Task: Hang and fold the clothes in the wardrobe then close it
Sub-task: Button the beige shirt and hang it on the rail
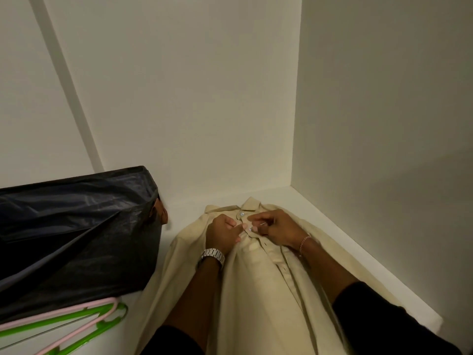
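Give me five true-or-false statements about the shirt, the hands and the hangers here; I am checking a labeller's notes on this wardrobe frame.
1. The beige shirt lies flat on the white shelf, collar toward the back wall. True.
2. Both hands work at the button placket just below the collar. True: the left hand and right hand pinch the fabric there.
3. The shirt hangs on the green hanger. False: the green hanger lies on the shelf to the left, apart from the shirt.
4. A watch sits on the right wrist. False: the watch is on the left wrist.
5. The dark storage bag stands right of the shirt. False: it stands to the left.
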